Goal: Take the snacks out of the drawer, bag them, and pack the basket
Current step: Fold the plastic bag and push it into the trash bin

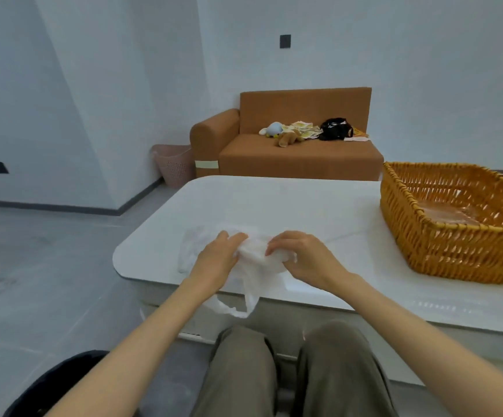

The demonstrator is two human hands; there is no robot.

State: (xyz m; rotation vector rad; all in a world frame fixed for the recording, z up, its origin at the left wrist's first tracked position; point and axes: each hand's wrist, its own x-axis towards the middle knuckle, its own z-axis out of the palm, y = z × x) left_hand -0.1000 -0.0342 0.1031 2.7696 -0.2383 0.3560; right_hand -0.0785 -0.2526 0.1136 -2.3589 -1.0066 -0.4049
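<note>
A thin white plastic bag (254, 260) lies crumpled on the white table (319, 212) near its front left corner, and its handle loops hang over the front edge. My left hand (220, 257) grips the bag's left side. My right hand (301, 254) pinches the bag's right side with curled fingers. An orange wicker basket (442, 245) stands on the table at the right, with something clear and shiny lying on its bottom. No snacks and no drawer are in view.
An orange sofa (292, 155) stands behind the table with soft toys and a black bag on it. A pink perforated bin (175, 164) is beside the sofa's left arm. My knees are below the table's front edge. Grey floor stretches to the left.
</note>
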